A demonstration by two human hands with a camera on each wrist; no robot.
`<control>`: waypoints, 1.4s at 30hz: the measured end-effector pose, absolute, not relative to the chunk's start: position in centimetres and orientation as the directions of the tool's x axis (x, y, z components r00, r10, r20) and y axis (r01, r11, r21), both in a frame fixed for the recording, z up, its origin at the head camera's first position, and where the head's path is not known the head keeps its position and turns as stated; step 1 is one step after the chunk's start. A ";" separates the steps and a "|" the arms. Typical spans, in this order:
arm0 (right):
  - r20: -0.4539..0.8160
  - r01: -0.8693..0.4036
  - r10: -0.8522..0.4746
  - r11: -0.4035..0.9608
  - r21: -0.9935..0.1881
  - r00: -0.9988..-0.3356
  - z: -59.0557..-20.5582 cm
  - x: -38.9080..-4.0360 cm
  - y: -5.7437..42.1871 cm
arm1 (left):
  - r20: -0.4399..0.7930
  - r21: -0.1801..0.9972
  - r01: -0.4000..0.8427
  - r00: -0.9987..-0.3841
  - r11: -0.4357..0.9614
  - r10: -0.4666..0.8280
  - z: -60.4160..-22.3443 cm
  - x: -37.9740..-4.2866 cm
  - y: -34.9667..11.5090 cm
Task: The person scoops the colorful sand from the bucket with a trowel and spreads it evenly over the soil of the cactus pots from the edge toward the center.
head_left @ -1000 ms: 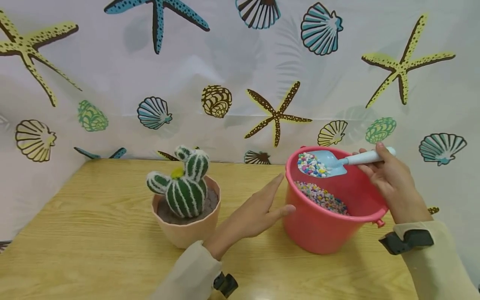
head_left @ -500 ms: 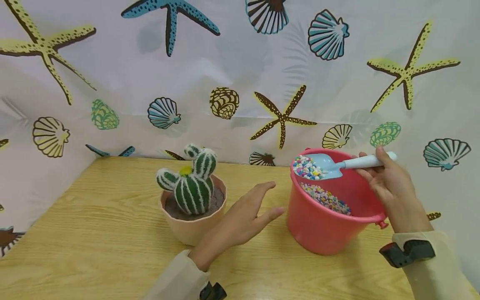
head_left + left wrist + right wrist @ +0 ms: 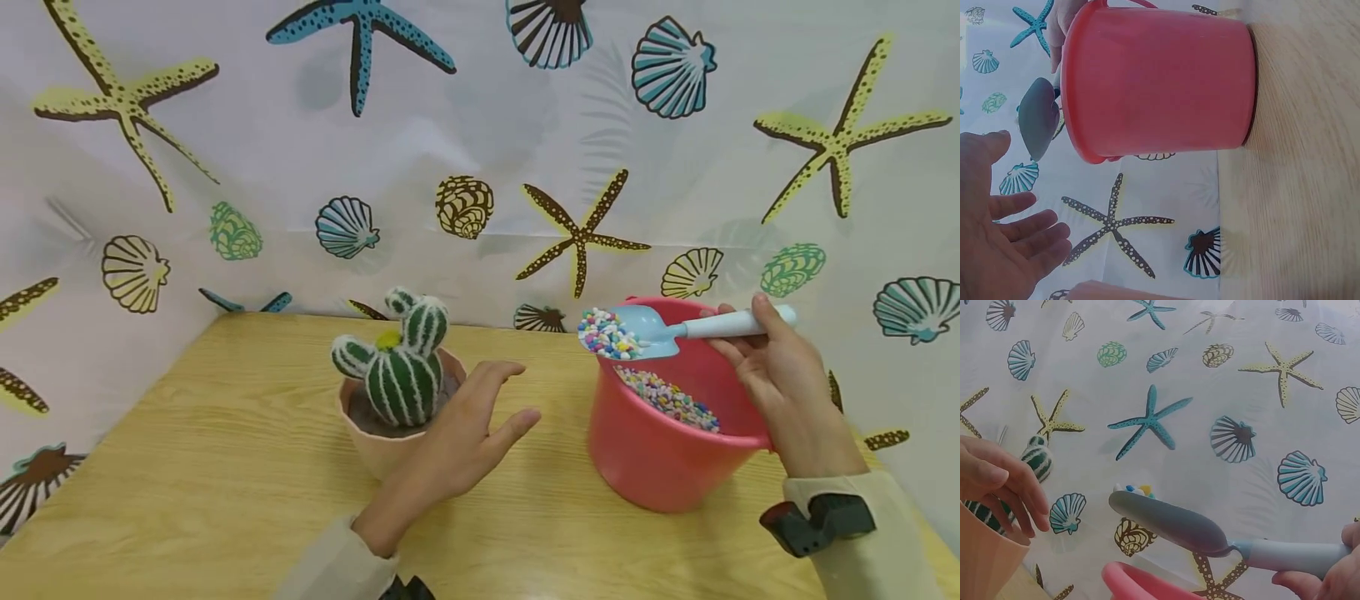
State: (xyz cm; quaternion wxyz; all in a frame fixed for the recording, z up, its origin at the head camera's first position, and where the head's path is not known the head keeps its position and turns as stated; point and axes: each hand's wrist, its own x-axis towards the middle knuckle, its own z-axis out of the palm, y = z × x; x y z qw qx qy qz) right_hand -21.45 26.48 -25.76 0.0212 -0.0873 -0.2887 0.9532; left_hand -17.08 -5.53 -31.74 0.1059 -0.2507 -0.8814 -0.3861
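My right hand grips the white handle of a light blue trowel. Small colourful pebbles are heaped on its blade, which hangs over the left rim of a red bucket. More pebbles lie inside the bucket. My left hand is held in the air in front of a peach pot, its fingers relaxed and holding nothing. It hides part of the pot, where a knitted-looking green cactus stands in grey soil. From the right wrist, the trowel's underside shows.
Pot and bucket stand apart on a wooden table. Behind them hangs a white cloth printed with starfish and shells. Dark camera mounts sit on the wrists.
My left hand has drawn leftward from the bucket's side to the pot. The loaded trowel has shifted left relative to the bucket, so its tip now passes the rim. The head view has turned slightly left.
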 end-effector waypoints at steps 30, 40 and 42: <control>-0.067 0.043 -0.008 -0.841 -0.540 -0.998 -25.2 -20.7 19.4 | 0.592 0.585 0.514 -0.800 0.628 0.104 -33.4 -14.8 -12.3; -0.104 0.047 0.018 -0.811 -0.583 -0.994 -24.5 -21.0 17.5 | 0.546 0.697 0.382 -0.832 0.606 -0.103 -33.6 -14.4 -14.6; -0.113 0.056 0.014 -0.806 -0.590 -0.994 -24.5 -21.1 17.1 | 0.506 0.730 0.342 -0.852 0.591 -0.132 -33.6 -14.2 -14.9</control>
